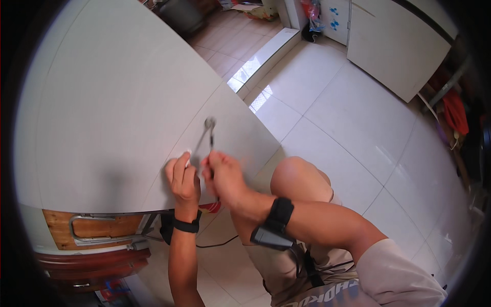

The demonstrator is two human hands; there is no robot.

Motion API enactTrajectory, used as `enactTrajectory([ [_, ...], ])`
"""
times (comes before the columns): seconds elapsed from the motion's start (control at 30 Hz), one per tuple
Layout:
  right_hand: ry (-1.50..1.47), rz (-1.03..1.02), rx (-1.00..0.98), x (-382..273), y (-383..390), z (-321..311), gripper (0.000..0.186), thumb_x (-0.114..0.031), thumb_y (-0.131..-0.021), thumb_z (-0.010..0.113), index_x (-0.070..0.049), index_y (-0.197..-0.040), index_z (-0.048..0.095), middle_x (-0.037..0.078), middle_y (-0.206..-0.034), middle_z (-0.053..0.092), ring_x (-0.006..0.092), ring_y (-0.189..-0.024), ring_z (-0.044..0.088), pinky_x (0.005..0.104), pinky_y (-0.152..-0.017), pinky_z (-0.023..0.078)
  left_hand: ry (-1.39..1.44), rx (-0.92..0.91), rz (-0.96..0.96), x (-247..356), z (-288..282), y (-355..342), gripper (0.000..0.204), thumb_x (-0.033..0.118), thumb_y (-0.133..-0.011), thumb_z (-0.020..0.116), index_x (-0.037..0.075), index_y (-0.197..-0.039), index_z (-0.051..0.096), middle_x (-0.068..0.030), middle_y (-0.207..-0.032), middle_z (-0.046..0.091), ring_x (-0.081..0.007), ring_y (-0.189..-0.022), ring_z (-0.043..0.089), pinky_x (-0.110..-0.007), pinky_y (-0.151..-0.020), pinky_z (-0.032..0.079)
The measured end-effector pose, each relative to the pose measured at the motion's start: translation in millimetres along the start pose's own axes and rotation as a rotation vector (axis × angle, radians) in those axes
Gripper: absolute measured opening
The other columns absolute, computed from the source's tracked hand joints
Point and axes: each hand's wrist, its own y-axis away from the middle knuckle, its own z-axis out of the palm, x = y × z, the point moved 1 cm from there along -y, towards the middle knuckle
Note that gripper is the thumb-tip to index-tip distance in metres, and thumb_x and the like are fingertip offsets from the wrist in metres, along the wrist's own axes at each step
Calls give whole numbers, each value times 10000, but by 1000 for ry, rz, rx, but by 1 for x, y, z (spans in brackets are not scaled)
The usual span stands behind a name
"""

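Observation:
A thin metal tool (211,140) with a rounded metal end is gripped in my right hand (225,176), whose fingers are closed round its lower part. The tool's rounded end lies over a large pale grey panel (112,92), and I cannot tell whether it touches. To the left, my left hand (184,179) is against the same panel with bent fingers. A small white piece (188,157) shows at its fingertips, partly hidden by them. Motion blurs my right fingers, and the exact kind of tool is unclear.
Under the panel's near edge are a wooden board with a metal handle (76,227) and a black cable (217,244). A raised threshold (266,56) crosses the tiled floor (327,128). A white cabinet (394,51) stands far right, with red cloth (454,110) beside it.

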Motion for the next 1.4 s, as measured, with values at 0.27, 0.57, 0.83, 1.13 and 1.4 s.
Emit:
enactTrajectory([
  [0.27,-164,-37,16,-39,-16,7,350,-290,-1083,417,-51,-867,554,8,-644,514,101,-436,385,269,-386,291,85,-281,-379,30,-17,174,191,-127,-708,638,-15,-862,628,-170,-1043,675,-399,-950,607,-479,-830,506],
  [0.57,446,-156,-117,21,14,16,317,-249,-1058,475,-40,-852,594,-12,-608,495,77,-491,392,267,-461,341,-49,-3,-961,118,-33,239,165,-70,-849,679,23,-754,582,-143,-1047,705,-340,-929,661,-432,-824,542],
  [0.83,692,59,-105,42,28,5,308,-241,-1034,539,-19,-837,621,-18,-587,486,79,-525,445,266,-508,427,-98,546,-807,26,-38,87,307,-156,-810,734,30,-703,515,-122,-1005,727,-300,-923,669,-364,-758,561],
  [1.13,864,-193,-147,1,17,3,297,-211,-1024,550,16,-867,660,-3,-562,493,52,-537,422,268,-481,333,-67,350,-680,16,-3,139,175,-117,-740,695,33,-767,608,-97,-1008,730,-336,-912,649,-421,-803,555],
  [1.4,1727,-367,-195,-48,16,41,234,-174,-938,666,44,-900,743,144,-614,603,219,-540,533,354,-544,444,70,121,-1273,167,-16,347,182,-102,-732,707,70,-759,652,-111,-951,723,-308,-896,677,-405,-782,563],
])
